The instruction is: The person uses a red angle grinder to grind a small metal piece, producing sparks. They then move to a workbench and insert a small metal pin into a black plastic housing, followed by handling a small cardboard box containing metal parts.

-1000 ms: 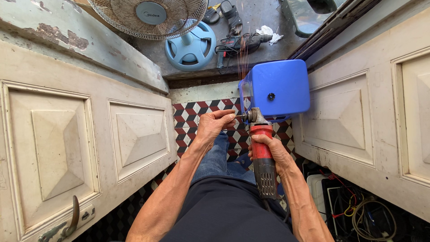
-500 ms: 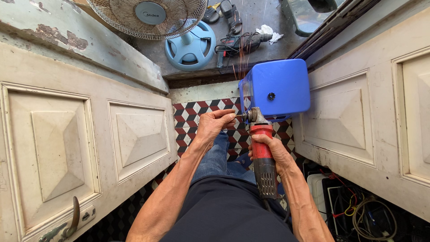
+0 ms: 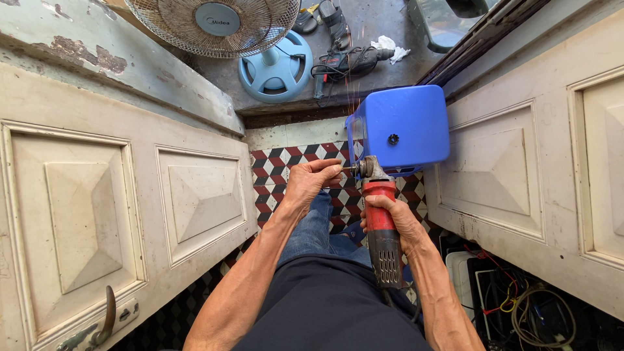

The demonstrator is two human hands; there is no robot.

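Two large panelled doors, cream and flaking, frame the scene: the left door (image 3: 97, 214) and the right door (image 3: 539, 169) stand either side of a narrow strip of chequered tile floor (image 3: 276, 175). Beyond, on a grey concrete step, a fan (image 3: 218, 23) on a pale blue base sits beside a power drill (image 3: 348, 64) with tangled cord. A blue plastic stool (image 3: 403, 127) stands on the tiles just ahead of the seated person's knees.

The right hand (image 3: 393, 221) is wrapped fully round the red body of an angle grinder (image 3: 380, 227), its grip closed tight on the barrel, the tool pointing away with its head against the stool's near edge. The left hand (image 3: 312, 185) pinches a small dark metal piece (image 3: 349, 169), too small to identify, between thumb and fingertips, holding it at the grinder head. Faint sparks (image 3: 351, 97) streak upward, so the step in hand looks like grinding that small piece. Judged from this, continuing calls for a steady pinch, fingertips kept off the wheel, and light, even pressure.

The grinder has a red casing, a dark vented rear and a grey metal gear head; its wheel is mostly hidden
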